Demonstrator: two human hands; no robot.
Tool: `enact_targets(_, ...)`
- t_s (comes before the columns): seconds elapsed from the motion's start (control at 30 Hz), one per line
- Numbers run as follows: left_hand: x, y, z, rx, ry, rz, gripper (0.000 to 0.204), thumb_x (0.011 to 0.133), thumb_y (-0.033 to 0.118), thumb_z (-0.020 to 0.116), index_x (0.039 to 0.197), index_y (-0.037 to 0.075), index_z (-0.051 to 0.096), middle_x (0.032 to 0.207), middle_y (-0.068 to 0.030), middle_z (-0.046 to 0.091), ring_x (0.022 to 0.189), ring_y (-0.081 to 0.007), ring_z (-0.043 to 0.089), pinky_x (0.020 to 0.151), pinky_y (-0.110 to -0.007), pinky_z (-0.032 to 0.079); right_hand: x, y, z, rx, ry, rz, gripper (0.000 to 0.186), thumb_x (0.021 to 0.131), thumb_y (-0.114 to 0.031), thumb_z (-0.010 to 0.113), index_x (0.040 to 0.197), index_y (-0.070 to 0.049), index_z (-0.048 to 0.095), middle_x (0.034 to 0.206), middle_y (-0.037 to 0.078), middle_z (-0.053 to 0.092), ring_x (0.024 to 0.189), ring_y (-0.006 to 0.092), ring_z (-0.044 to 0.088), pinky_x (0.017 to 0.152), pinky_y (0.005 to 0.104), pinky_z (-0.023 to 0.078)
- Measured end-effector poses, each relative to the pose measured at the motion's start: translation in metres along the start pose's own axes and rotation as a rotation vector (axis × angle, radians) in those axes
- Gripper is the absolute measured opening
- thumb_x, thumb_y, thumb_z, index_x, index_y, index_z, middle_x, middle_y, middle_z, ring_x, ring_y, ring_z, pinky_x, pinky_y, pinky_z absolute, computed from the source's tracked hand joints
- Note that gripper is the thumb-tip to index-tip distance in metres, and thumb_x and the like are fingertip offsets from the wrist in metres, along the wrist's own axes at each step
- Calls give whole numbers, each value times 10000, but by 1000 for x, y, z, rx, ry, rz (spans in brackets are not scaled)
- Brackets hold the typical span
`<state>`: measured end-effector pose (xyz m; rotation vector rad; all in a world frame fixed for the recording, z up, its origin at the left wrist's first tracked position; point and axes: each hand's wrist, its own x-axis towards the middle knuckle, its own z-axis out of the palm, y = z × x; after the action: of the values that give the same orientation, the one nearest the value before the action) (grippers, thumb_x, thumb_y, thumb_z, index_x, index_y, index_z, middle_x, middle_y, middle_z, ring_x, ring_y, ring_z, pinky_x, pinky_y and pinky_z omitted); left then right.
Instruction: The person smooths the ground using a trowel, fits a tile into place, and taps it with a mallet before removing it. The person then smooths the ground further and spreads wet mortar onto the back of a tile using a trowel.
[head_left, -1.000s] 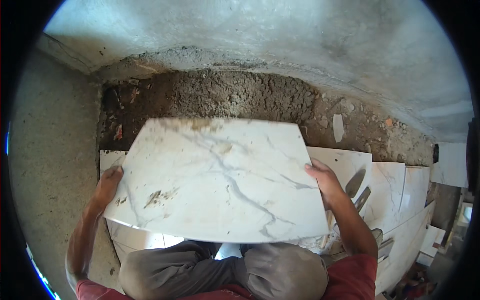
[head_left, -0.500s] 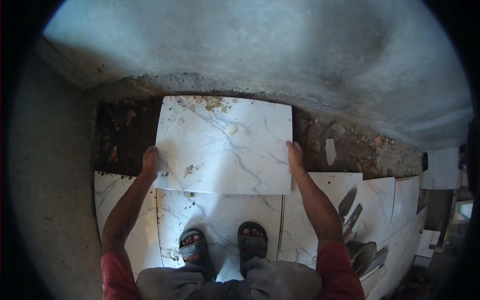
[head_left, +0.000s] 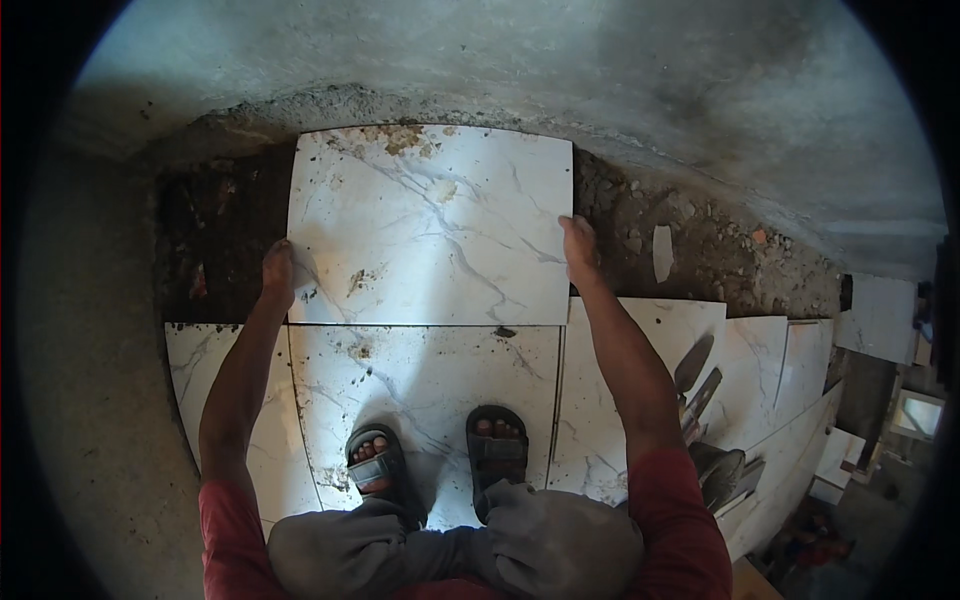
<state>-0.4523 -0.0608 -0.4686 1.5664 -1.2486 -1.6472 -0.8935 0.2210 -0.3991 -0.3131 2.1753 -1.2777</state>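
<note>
A large white floor tile [head_left: 400,225] with grey veins and brown stains lies between my hands, over the dirt strip by the wall. My left hand [head_left: 279,268] is closed on its left edge, and my right hand [head_left: 579,247] grips the right edge. Both sets of fingertips are partly hidden by the tile's sides. Its near edge runs along the far edge of a laid tile [head_left: 420,385], with a thin dark line between them. I cannot tell whether its underside touches the ground. My sandalled feet stand on the laid tile.
Bare dark soil [head_left: 225,235] shows left of the held tile; rubble [head_left: 700,245] with a pale shard lies right. A concrete wall [head_left: 600,70] rises behind. Trowels [head_left: 695,365] and a dark, round-rimmed container [head_left: 718,472] sit on tiles at right.
Both hands have moved the tile farther toward the wall. Its near edge overlapped the laid tile before and now lines up with that tile's far edge. The whole view has shifted too.
</note>
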Motion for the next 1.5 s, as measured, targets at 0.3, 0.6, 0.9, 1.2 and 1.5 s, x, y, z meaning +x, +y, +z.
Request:
enact_targets(0.3,16,-21,-10,0,-78,22,353,889,218,444,1118,-11,585,1032,-95,597,947,-194,547,878,-333,411,17,23,7,-157,52,-221,340,808,-204,521,1034,37,599,985,199,627,931,328,574,831,374,431)
enact_targets(0.6,-21,-8,-4,90,-36,235,304,881,174,492,1086,-17,611,812,14,579,697,-91,494,626,-268,421,9,21,10,-323,66,-239,378,760,-141,556,1105,3,617,981,182,650,918,264,599,830,339,445)
enact_targets(0.9,-31,28,-4,766,52,430,344,798,155,561,1106,13,621,1008,-255,606,941,-373,604,848,-411,472,-8,4,-21,-785,-193,-380,415,738,-152,600,1141,-55,623,1043,207,606,1014,349,585,878,407,465)
enact_targets(1.2,-63,14,-41,912,-190,219,404,650,203,760,992,19,647,938,-180,658,882,-321,638,782,-398,495,-100,45,-47,-794,-265,-455,662,722,-101,699,1310,46,436,1335,240,421,1226,374,437,1029,394,359)
enact_targets(1.5,-93,17,-47,900,-294,348,618,635,65,765,1196,-3,515,1041,-169,638,921,-273,630,825,-353,485,-112,57,-71,-815,-275,-634,537,712,-152,727,1217,-51,575,1237,142,556,1206,321,456,1027,401,354)
